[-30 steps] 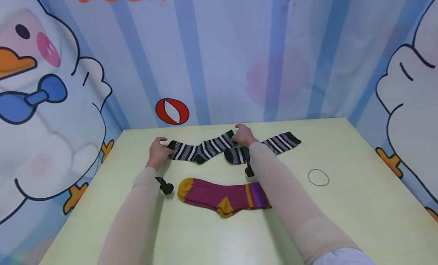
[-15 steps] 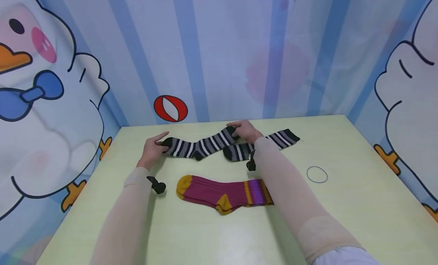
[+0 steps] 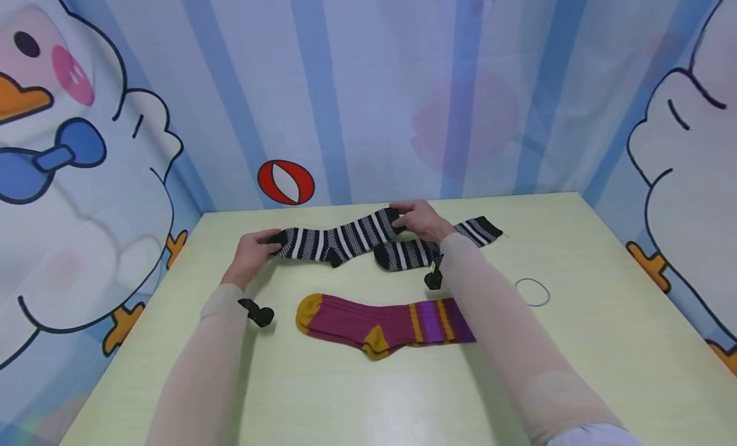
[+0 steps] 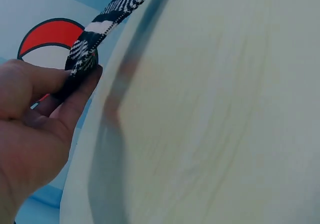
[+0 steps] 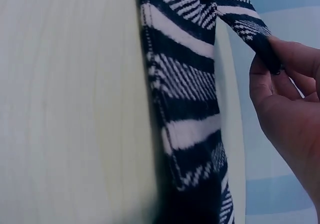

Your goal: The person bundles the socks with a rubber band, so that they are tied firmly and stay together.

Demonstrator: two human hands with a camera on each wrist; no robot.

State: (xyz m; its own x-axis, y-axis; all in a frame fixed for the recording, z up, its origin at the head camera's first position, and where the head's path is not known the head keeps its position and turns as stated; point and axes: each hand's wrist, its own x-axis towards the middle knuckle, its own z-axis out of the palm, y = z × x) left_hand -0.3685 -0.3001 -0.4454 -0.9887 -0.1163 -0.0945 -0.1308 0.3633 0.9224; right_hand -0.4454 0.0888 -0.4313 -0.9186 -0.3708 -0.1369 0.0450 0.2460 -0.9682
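A black-and-white striped sock (image 3: 340, 242) is stretched between the two hands in the head view, raised off the table. My left hand (image 3: 251, 254) pinches its black toe, thumb against fingers, as the left wrist view shows with the sock (image 4: 100, 27). At the other end my right hand (image 3: 423, 221) pinches the black cuff, clear in the right wrist view with the hand (image 5: 295, 91). A second striped sock (image 3: 405, 256) lies on the table under the right forearm, its middle partly hidden by the hand and wrist.
Nearer the body lies a pair of maroon socks (image 3: 351, 321) with mustard toes and heels, the purple cuff end partly covered by the right forearm. A thin ring (image 3: 532, 292) is at the right on the pale table (image 3: 322, 395). A printed curtain (image 3: 374, 100) stands behind.
The hands have moved slightly apart, left hand leftward and right hand rightward. The striped sock between them has been lifted and drawn straighter. The other socks stay in place.
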